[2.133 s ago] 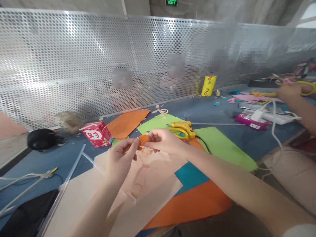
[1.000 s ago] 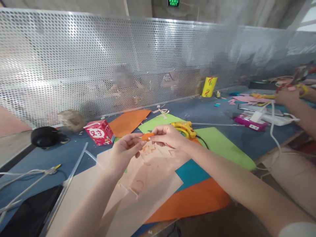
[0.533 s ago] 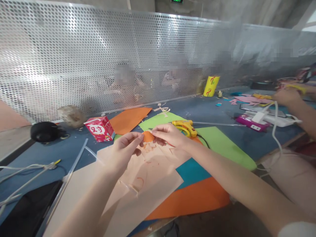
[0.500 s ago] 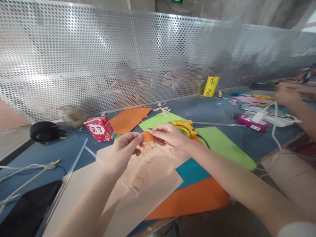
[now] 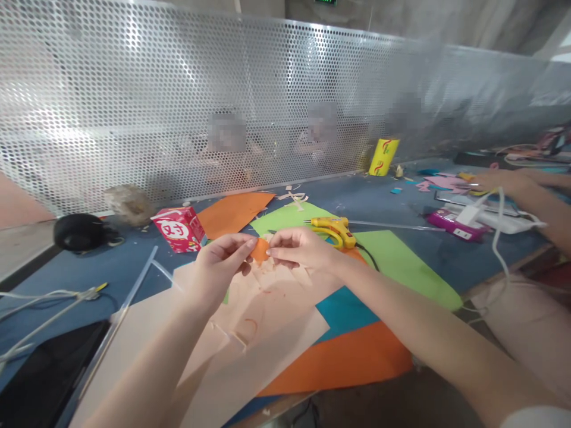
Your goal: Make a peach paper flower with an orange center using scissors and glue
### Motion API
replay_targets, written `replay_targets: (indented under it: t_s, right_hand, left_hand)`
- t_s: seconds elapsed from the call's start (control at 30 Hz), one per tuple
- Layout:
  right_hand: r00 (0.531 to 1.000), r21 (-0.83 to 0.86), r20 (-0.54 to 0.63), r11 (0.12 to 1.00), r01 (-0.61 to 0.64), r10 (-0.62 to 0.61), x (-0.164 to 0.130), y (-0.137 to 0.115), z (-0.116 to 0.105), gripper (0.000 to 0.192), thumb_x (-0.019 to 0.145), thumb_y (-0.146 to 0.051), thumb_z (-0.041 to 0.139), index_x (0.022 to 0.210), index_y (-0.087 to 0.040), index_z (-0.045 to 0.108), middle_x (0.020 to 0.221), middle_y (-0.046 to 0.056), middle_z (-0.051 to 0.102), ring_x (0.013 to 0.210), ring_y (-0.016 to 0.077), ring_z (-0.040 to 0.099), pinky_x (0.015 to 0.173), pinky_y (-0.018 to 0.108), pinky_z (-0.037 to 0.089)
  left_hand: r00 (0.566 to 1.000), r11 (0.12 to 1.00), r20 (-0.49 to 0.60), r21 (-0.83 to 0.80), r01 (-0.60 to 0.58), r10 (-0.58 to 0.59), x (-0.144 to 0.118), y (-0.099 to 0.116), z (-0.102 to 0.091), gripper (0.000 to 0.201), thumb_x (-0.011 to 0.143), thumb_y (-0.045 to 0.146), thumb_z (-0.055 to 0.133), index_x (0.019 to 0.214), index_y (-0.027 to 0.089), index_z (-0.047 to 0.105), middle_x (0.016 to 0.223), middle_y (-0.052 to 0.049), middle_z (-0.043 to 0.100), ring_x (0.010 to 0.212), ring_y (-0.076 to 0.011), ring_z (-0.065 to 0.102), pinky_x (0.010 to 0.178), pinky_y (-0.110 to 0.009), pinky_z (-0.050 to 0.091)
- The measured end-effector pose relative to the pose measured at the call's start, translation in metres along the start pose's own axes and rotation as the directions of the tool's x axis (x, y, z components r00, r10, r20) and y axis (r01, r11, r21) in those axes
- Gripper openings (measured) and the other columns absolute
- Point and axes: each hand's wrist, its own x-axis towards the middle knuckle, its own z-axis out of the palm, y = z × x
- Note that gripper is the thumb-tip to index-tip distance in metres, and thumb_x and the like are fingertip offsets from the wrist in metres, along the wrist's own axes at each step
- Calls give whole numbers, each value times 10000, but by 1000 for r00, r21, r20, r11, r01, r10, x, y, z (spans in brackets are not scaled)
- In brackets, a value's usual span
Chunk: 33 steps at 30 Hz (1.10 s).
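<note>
A small orange paper piece (image 5: 260, 252) is pinched between my two hands above the table. My left hand (image 5: 225, 261) grips its left edge between thumb and fingers, and my right hand (image 5: 300, 248) holds the right edge the same way. Beneath them lies a large pale pink paper sheet (image 5: 285, 324) with thin orange scraps and strips on it. Just past my right hand is a yellow hot glue gun (image 5: 333, 226) with a dark cord, resting on colored paper.
A red-pink box (image 5: 178, 229), a black round object (image 5: 79, 233) and a dark tablet-like slab (image 5: 49, 371) are on the left. Orange paper (image 5: 238, 211) and green paper (image 5: 413, 267) lie around. A yellow can (image 5: 383, 157) stands by the perforated metal screen (image 5: 156, 101). Another person's hand (image 5: 508, 181) works at right.
The orange paper piece has turned and shows narrower between my fingers, and my hands are slightly closer together. At right, the other person's hands have moved left and down.
</note>
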Motion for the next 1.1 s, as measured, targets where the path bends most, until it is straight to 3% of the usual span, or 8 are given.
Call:
replay_targets:
  t_s: [0.17,0.27,0.3,0.37,0.43,0.6,0.83,1.1]
  right_hand:
    - [1000,-47,-1,999,23,-23,-1,-2,2,128,741,-265,632,710,-148,588,575,-24,571,439,50,440,419,187,345]
    - [996,-352,-84,936,9,-41,-4,-7,-2,160,833,-286,503,779,-162,588,665,5,607,527,80,523,509,207,418]
    - [989,-541,-140,840,-40,-43,-5,-9,-5,186,860,-286,449,820,-172,590,728,19,627,596,97,561,556,217,437]
    - [965,-841,-259,502,-201,-48,-8,-12,-13,203,867,-280,417,912,-185,591,893,56,648,773,151,605,658,252,453]
    - [940,-904,-340,285,-318,-31,-11,-13,-21,218,809,-272,504,954,-135,593,1024,143,620,926,249,588,745,323,445]
    - [928,-923,-366,97,-371,69,-15,-8,-26,290,791,-284,540,963,-58,596,1021,233,600,958,344,574,774,391,434]
    - [900,-905,-425,-57,-421,97,-10,-2,-19,314,823,-172,491,1090,-17,544,1115,263,555,1063,356,518,838,400,402]
    - [881,-887,-460,-7,-462,116,-6,4,-24,385,804,-304,569,1052,-11,554,1004,253,625,920,340,617,728,363,451]
  left_hand:
    - [998,999,70,53,-12,8,-1,5,-2,232,601,339,749,732,158,687,604,-6,633,453,-74,489,443,-215,400]
    - [993,991,118,127,-31,15,0,8,-5,224,582,318,756,713,154,678,589,-7,630,446,-82,491,433,-223,400]
    - [994,990,106,139,-40,26,1,8,-6,219,588,323,751,698,155,665,577,-3,622,449,-86,496,432,-223,403]
    - [998,989,58,139,-48,40,3,7,-8,227,604,342,738,686,158,635,558,0,609,484,-106,533,434,-222,413]
    - [999,993,7,112,-33,33,5,6,-9,258,598,360,736,703,159,611,578,-11,625,552,-140,588,435,-223,424]
    - [998,1000,-60,23,-19,21,8,4,-10,303,532,290,768,739,151,596,608,-23,660,611,-156,619,454,-219,441]
    - [993,997,-119,-81,9,-19,11,-2,-15,309,491,223,788,729,153,605,611,-6,648,530,-107,567,464,-214,419]
    - [975,988,-219,-155,-6,-28,14,1,-21,315,495,296,789,731,138,653,674,-24,648,627,-121,594,487,-205,433]
